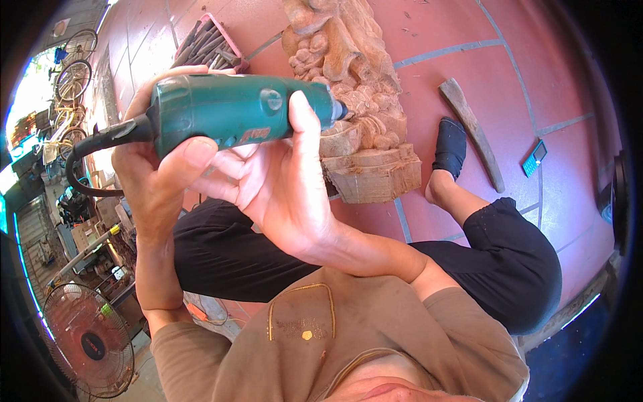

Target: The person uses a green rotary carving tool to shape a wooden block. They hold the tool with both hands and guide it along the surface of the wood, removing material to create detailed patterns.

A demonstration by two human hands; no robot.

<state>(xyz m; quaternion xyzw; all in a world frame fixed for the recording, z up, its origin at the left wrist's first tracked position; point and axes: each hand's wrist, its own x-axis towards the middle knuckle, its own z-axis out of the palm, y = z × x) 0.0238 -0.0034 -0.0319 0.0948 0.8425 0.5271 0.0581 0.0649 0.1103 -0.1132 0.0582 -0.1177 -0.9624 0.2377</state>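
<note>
Both my hands hold a green corded die grinder up in front of me, lying nearly level. My left hand is wrapped around its rear end, where the black cord comes out. Under the front half is my right hand, its thumb pressed on the body near the grey nose. The tool's tip points right, overlapping the carved wood in this view; whether they touch I cannot tell. That wood carving has rounded, clustered shapes and a blocky base, and stands on the floor beyond my hands.
A pink basket of chisel-like tools stands behind the grinder. Right of the carving are a wooden stick, my foot in a dark sock and a small blue keypad phone. A fan, clutter and bicycles line the left.
</note>
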